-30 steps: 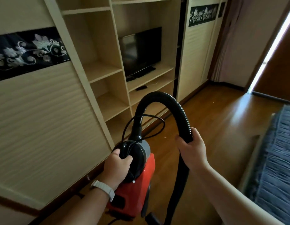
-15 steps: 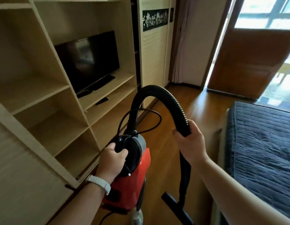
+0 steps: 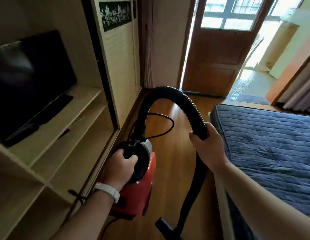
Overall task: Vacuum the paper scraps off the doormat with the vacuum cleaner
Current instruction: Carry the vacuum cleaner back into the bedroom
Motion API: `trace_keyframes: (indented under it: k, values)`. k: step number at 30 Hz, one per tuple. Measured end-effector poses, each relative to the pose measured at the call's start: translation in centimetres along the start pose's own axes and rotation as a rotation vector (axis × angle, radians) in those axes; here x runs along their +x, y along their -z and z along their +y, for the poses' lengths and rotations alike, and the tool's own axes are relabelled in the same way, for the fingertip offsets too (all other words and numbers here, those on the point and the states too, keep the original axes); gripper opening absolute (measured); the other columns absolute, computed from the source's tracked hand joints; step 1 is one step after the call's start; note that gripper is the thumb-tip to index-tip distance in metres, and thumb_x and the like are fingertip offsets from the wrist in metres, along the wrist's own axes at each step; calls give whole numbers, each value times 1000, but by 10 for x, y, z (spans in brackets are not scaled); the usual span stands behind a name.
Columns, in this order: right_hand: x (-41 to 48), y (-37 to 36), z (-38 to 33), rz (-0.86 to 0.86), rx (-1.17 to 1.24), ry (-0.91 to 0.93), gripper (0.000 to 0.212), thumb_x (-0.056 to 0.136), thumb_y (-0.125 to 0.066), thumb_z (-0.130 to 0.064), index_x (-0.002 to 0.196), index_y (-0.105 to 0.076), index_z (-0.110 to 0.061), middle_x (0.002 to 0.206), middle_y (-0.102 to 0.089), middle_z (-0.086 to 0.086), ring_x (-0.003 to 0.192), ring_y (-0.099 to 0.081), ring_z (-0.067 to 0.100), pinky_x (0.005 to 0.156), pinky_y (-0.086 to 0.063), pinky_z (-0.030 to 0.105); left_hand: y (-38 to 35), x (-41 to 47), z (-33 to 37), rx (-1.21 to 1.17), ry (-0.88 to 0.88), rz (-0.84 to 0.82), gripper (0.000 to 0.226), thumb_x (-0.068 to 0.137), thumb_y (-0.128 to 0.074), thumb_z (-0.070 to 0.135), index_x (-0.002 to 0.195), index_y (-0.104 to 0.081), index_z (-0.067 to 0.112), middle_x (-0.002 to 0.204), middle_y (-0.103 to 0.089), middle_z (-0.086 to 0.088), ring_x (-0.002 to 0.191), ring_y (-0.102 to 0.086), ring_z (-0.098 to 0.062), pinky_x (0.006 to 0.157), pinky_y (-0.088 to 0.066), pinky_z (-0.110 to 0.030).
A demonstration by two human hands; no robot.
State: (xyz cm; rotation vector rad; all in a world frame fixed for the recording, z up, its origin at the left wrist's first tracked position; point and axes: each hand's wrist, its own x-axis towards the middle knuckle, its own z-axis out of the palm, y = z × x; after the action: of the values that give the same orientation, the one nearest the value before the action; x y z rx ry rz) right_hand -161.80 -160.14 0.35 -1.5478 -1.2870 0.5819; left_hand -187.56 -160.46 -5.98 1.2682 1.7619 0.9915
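Doorway (image 3: 251,78), maybe doormat (image 3: 246,98), nearer; left hand (image 3: 122,168), right hand (image 3: 208,150) hold one vacuum (image 3: 138,191).

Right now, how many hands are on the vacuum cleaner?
2. The left hand grips the black top of the red vacuum cleaner; the right hand holds the hose. Both are in plain view.

A dark TV (image 3: 29,75) sits on pale shelves (image 3: 67,118) at left, beside a panel (image 3: 119,58) with a black floral strip (image 3: 115,14). Ahead, a curtain (image 3: 149,49) hangs near an open wooden door (image 3: 218,58). A blue quilted bed (image 3: 272,153) lies right of the wood floor (image 3: 175,161).
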Motion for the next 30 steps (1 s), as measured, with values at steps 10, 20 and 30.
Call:
trace_keyframes:
  k: [10, 20, 30]
  values:
    - [118, -53, 14, 63, 9, 9, 17, 85, -72, -13, 92, -58, -19, 74, -63, 10, 59, -54, 18, 51, -43, 13, -27, 144, 40, 27, -69, -11, 8, 81, -62, 9, 73, -63, 8, 61, -64, -13, 46, -56, -16, 42, -44, -25]
    - [283, -103, 45, 32, 92, -49, 25, 84, -73, -15, 86, -55, -31, 73, -63, 6, 60, -56, 15, 48, -44, 12, -77, 302, 84, 64, -23, -10, 6, 79, -61, 11, 74, -64, 9, 56, -60, -5, 50, -57, -20, 47, -45, -31]
    - [420, -122, 55, 36, 43, 0, 25, 83, -74, -16, 84, -56, -34, 70, -61, -5, 57, -54, 2, 50, -44, 12, -115, 435, 136, 68, -80, -11, 10, 80, -59, 10, 71, -59, 4, 55, -56, -4, 50, -54, -21, 47, -44, -33]
